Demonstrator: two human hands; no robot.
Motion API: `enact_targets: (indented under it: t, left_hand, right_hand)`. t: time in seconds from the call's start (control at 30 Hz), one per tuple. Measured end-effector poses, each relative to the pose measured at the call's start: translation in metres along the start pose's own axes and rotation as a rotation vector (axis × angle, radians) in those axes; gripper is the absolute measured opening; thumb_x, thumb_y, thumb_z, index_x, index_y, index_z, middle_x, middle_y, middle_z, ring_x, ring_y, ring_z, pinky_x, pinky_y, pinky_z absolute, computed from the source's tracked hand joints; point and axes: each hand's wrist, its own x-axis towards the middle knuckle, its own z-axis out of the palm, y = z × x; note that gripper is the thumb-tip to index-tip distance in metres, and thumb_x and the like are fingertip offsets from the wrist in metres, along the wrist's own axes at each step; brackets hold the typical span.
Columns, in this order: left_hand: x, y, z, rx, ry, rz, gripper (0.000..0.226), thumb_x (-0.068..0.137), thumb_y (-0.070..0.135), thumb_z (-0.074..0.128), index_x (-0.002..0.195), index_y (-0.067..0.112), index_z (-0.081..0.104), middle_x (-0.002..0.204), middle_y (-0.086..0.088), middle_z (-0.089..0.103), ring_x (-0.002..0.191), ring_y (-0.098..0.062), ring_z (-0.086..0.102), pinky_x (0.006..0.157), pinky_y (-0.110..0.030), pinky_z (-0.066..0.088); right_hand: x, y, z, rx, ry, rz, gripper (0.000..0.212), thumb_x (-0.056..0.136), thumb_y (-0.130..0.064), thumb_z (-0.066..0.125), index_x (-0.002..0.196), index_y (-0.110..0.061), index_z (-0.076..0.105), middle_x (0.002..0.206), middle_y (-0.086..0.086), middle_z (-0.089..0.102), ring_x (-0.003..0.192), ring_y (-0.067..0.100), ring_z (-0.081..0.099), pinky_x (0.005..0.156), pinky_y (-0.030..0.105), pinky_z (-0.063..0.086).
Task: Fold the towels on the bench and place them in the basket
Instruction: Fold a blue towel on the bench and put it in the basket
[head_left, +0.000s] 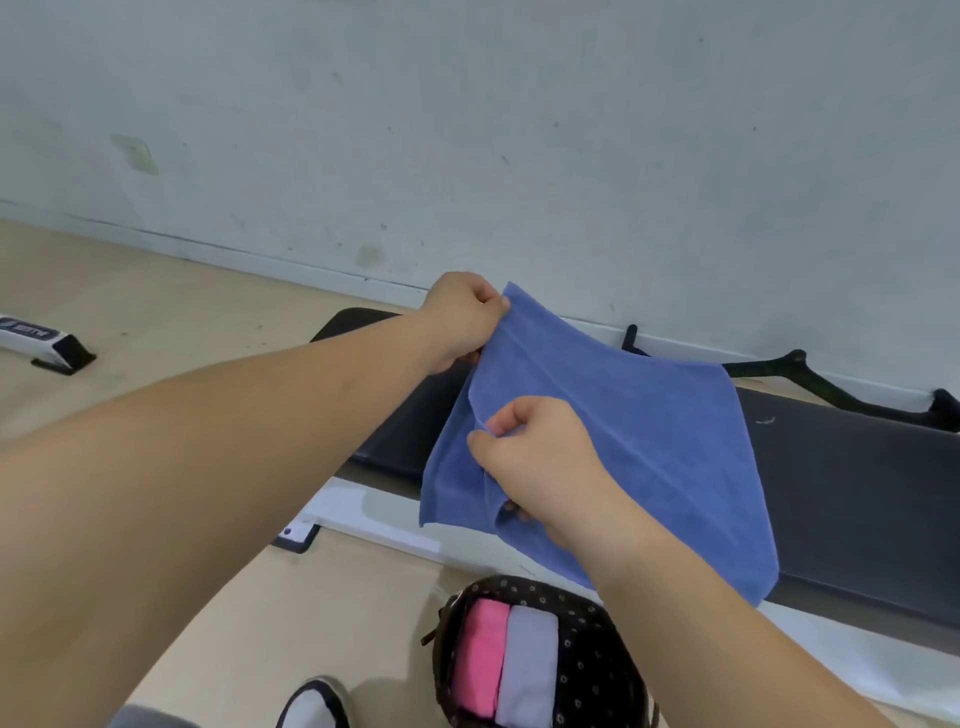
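A soft blue terry-cloth towel (649, 441) is held part-folded just above the black padded bench (857, 493). One layer is doubled over along its left side, and its right half drapes across the bench top and over the near edge. The left hand (460, 317) pinches the far upper corner between curled fingers and thumb. The right hand (545, 462) grips the nearer folded edge the same way, with the cloth bunched under its fingers. Below, near the person's feet, stands a dark fabric basket with a small pale dotted pattern (592, 675). It holds a folded pink towel (483, 660) and a folded lavender towel (527, 670) side by side. The bench rests on a white metal frame (363, 512) over a light wooden floor (182, 322), set close to a scuffed pale grey wall (467, 130).
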Motion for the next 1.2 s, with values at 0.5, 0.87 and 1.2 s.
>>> enact_targets:
  t: [0.5,0.87,1.2]
  left_hand:
    - [-0.051,-0.038,0.001,0.326,-0.039,-0.106,0.045,0.088,0.044,0.071,0.068,0.017,0.041,0.065,0.002,0.044,0.06,-0.018,0.044,0.056,-0.029,0.037]
    - [-0.072,-0.024,0.046,0.387,-0.074,0.051,0.018,0.092,0.037,0.064,0.094,0.02,0.059,0.09,0.004,0.067,0.083,-0.019,0.065,0.074,-0.039,0.054]
    - [-0.075,-0.006,0.034,0.43,-0.184,-0.031,0.031,0.079,0.042,0.077,0.097,0.018,0.068,0.095,0.002,0.07,0.088,-0.017,0.068,0.084,-0.042,0.06]
  right_hand:
    - [0.014,0.023,-0.052,-0.568,0.298,-0.194,0.036,0.098,-0.04,0.055,0.129,-0.023,0.063,0.135,-0.005,0.06,0.126,0.022,0.053,0.097,0.043,0.05]
    - [-0.008,0.054,-0.114,-0.962,0.097,0.036,0.05,0.108,-0.049,0.022,0.105,-0.014,0.058,0.113,0.006,0.058,0.107,0.029,0.055,0.078,0.037,0.041]
    - [-0.029,0.039,-0.148,-0.947,-0.128,0.325,0.05,0.105,-0.047,0.034,0.072,-0.016,0.053,0.041,-0.002,0.058,0.056,0.022,0.059,0.062,0.029,0.045]
